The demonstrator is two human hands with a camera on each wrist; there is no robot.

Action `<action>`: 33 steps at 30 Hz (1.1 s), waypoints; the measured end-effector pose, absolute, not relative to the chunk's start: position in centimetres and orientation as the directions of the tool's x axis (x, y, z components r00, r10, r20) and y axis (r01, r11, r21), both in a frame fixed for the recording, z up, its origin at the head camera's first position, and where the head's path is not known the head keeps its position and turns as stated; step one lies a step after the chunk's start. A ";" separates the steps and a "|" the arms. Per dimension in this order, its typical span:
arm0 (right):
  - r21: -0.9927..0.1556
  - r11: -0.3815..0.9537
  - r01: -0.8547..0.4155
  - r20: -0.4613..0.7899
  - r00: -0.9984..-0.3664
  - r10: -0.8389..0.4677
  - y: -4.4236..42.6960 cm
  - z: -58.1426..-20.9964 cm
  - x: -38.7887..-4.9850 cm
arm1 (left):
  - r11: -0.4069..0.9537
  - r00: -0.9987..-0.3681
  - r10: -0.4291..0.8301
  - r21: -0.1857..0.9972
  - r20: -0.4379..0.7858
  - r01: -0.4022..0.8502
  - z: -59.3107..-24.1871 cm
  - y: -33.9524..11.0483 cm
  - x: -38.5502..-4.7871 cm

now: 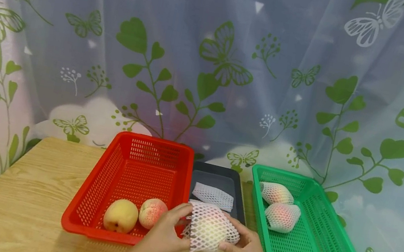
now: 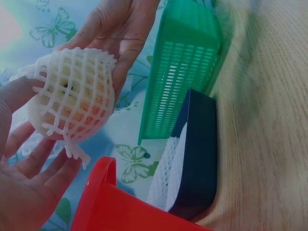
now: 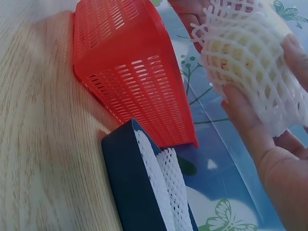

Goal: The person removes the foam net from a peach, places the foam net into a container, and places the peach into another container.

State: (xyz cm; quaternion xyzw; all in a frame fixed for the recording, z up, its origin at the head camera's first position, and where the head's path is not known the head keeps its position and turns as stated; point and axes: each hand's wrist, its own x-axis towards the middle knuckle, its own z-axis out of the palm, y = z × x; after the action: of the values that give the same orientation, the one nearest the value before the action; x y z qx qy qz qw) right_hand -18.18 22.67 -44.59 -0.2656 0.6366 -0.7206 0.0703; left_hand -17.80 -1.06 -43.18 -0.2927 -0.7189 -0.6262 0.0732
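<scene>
In front of the red basket's right corner, both hands hold a peach (image 1: 209, 235) covered by a white foam net (image 2: 79, 77). My left hand (image 1: 167, 232) grips the net's edge on the left side, with fingers spread beneath it in the left wrist view. My right hand (image 1: 249, 251) holds the wrapped peach from the right, thumb in front. In the red basket (image 1: 93, 188) lie a yellow peach (image 1: 121, 216) and a pinkish peach (image 1: 152, 213). The green basket (image 1: 324, 237) holds two net-wrapped peaches (image 1: 282, 217) at its left side.
Between the baskets sits a dark tray (image 1: 218, 171) with flat white foam nets (image 1: 214, 195) in it. Everything stands on a wood-grain table (image 1: 33, 186). A curtain (image 1: 181, 59) printed with butterflies and leaves hangs behind.
</scene>
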 end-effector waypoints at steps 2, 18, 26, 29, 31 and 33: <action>-0.952 -0.192 -0.237 0.299 -0.848 -0.438 22.7 -44.7 -18.2 | 0.042 -0.810 0.334 0.851 0.483 0.524 -43.3 -1.1 -17.8; -0.919 -0.271 -0.285 0.378 -0.830 -0.410 22.4 -44.5 -18.6 | 0.063 -0.822 0.361 0.868 0.440 0.492 -43.9 -1.6 -17.6; -0.920 -0.304 -0.248 0.359 -0.842 -0.401 22.3 -44.3 -18.7 | 0.091 -0.822 0.367 0.863 0.436 0.498 -44.0 -1.6 -17.7; -0.921 -0.317 -0.228 0.346 -0.853 -0.391 22.3 -44.3 -18.7 | 0.085 -0.825 0.361 0.865 0.436 0.494 -44.1 -1.6 -17.8; -0.922 -0.316 -0.223 0.340 -0.857 -0.387 22.2 -44.3 -18.7 | 0.075 -0.830 0.359 0.873 0.427 0.481 -44.1 -1.7 -17.8; -0.925 -0.302 -0.230 0.337 -0.863 -0.375 22.2 -44.3 -18.7 | 0.069 -0.838 0.355 0.883 0.414 0.465 -44.0 -1.8 -17.9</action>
State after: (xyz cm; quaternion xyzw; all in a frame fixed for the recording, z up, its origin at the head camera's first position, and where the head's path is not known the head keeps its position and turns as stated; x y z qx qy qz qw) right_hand -18.74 22.15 -44.33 -0.2570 0.5890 -0.7647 0.0473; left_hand -17.85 -1.80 -43.98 -0.2809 -0.7296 -0.6219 0.0442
